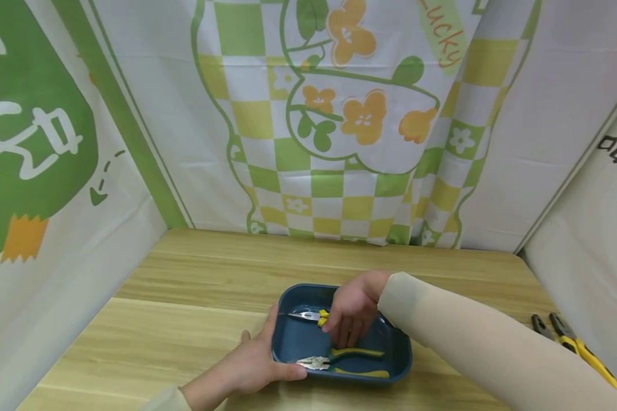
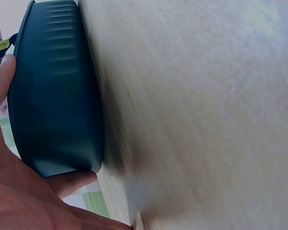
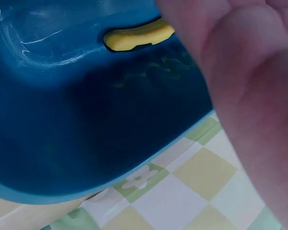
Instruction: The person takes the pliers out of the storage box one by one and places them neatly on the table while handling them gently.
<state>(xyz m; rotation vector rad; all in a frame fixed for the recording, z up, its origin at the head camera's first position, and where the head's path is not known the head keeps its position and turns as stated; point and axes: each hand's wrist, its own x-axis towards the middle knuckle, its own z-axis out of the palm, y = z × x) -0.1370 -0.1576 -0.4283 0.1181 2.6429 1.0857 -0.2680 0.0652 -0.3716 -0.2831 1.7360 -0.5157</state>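
Observation:
A dark blue tray [image 1: 403, 359] stands on the table with two pairs of pliers in it. My left hand [image 1: 252, 362] grips its near left corner, thumb over the rim and fingers along the outer wall; the left wrist view shows the tray's outer side [image 2: 57, 96]. My right hand [image 1: 353, 311] reaches into the tray with curled fingers on the long-nose pliers [image 1: 305, 315], hiding most of their yellow handles. One handle end [image 3: 139, 37] shows in the right wrist view. Combination pliers [image 1: 357, 354] with green and yellow handles lie along the near side, jaws leftward.
Further yellow-and-black tools [image 1: 571, 337] lie at the table's right edge, partly behind my right sleeve [image 1: 473, 319]. Wooden table top [image 1: 185, 319] surrounds the tray. A checked, flower-printed curtain [image 1: 329, 194] hangs along the back edge, with printed cloth walls on both sides.

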